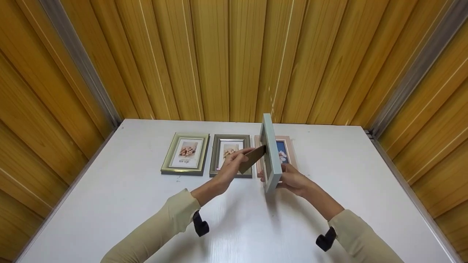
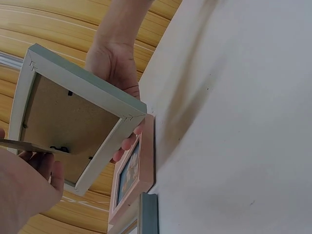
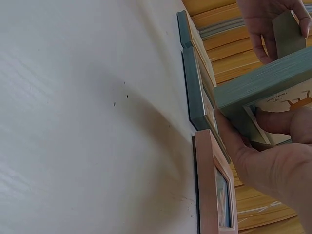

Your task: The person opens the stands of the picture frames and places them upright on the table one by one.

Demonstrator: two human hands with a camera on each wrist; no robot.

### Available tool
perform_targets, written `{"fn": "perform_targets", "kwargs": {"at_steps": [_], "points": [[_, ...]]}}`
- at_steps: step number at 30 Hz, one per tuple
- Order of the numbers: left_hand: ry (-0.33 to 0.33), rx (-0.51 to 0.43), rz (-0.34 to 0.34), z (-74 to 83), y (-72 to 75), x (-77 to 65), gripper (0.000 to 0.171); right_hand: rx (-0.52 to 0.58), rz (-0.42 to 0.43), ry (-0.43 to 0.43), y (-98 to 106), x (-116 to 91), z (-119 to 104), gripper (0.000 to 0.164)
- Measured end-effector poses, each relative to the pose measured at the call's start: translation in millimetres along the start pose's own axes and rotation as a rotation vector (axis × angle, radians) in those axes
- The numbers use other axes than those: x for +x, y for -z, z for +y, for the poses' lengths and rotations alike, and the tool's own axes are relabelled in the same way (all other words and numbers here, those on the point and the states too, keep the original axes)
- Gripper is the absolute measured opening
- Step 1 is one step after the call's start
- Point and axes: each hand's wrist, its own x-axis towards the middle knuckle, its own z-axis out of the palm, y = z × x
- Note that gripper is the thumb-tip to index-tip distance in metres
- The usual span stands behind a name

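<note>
A pale blue-green picture frame [image 1: 276, 155] stands tilted on edge above the white table. Its lower corner is gripped by my right hand [image 1: 294, 180], thumb over the front and fingers curled behind, as the right wrist view shows. My left hand [image 1: 229, 168] pinches the brown stand flap [image 1: 252, 160], which sticks out from the frame's back. In the left wrist view the brown backing board [image 2: 68, 114] faces me, with small dark tabs along its edges and a black hinge where the flap meets it.
Behind the hands, a gold picture frame [image 1: 168, 170], a dark grey one [image 1: 215, 173] and a pink one [image 1: 291, 146] lie in a row on the white table [image 1: 146, 204]. The raised frame partly covers the pink one. Wood-patterned walls [image 1: 245, 65] enclose the table's back and sides.
</note>
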Motion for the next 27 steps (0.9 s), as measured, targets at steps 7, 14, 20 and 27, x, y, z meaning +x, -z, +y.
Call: {"fn": "perform_targets", "kwargs": {"at_steps": [7, 14, 20, 27], "points": [[-0.028, 0.098, 0.033, 9.4, -1.5, 5.6, 0.049, 0.027, 0.065, 0.03, 4, 0, 0, 0.055], [-0.075, 0.218, 0.087, 25.6, -11.0, 12.0, 0.044, 0.008, 0.224, -0.005, 3, 2, 0, 0.061], [-0.058, 0.189, 0.138, 21.7, -12.1, 14.1, 0.049, 0.005, 0.356, 0.009, 9, 2, -3, 0.067], [-0.064, 0.222, 0.236, 11.6, -14.4, 20.2, 0.05, -0.017, 0.497, 0.044, 23, 1, -8, 0.065]]}}
